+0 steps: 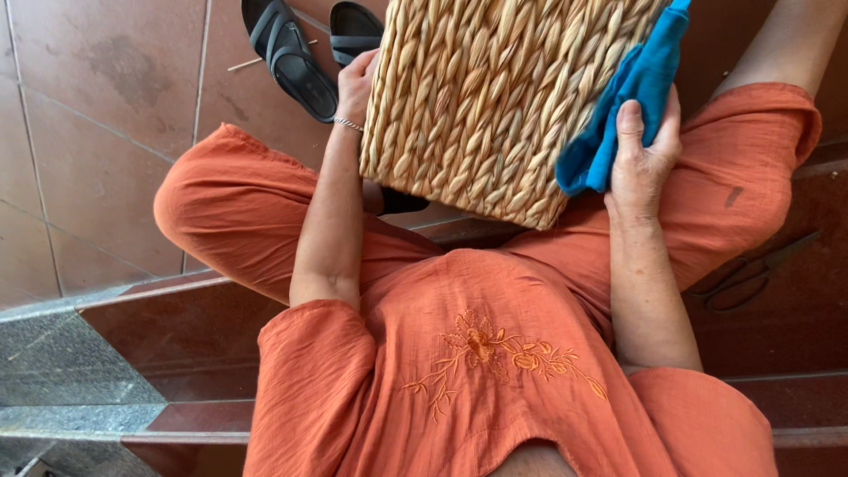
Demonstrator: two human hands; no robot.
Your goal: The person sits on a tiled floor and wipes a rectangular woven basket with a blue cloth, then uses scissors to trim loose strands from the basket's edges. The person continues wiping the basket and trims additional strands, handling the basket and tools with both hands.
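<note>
one woven basket (pixel 481 97) of pale straw-coloured braid sits on the lap of a seated person dressed in orange, tilted so its side wall faces the camera. the left hand (pixel 356 84) grips the basket's left edge, fingers curled around it, a thin bracelet (pixel 348 124) at the wrist. the right hand (pixel 643 150) clutches one blue cloth (pixel 627 97), thumb over the fabric, pressing it against the basket's right side. two dark sandals (pixel 300 53) lie on the reddish tiled floor (pixel 97 106) just beyond the basket, and one thin pale stick (pixel 243 64) lies beside them. one pair of dark scissors (pixel 751 274) rests on the dark red step (pixel 795 336), well apart from the right hand.
</note>
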